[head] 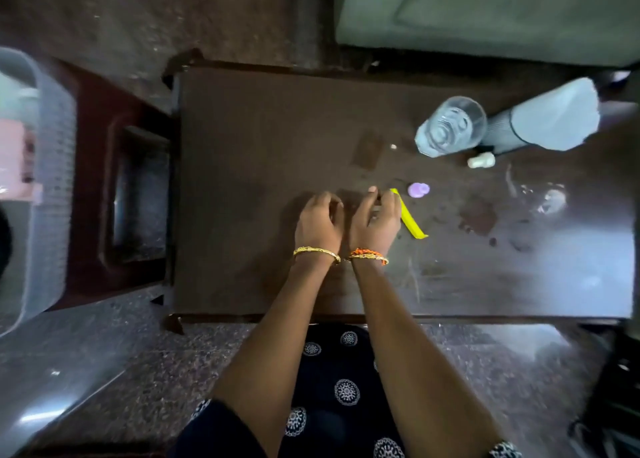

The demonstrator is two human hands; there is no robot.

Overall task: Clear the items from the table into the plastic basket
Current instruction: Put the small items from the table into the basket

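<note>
Hands meet at centre frame on the tabletop (242, 146): left hand (320, 222) curled, whether it grips anything I cannot tell; right hand (375, 220) curled beside a yellow plastic strip (410, 219), grasp unclear. Plastic basket (52, 180) sits far left. Best to pinch the strip firmly, lift clear, then carry leftward.

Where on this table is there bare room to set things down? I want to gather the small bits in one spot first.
The table's left half, between its left edge and the two hands (left hand, right hand), is bare. So is the near right corner. It is crowded at the far right: glass, grey bottle, white cap, purple cap, yellow strip.
</note>
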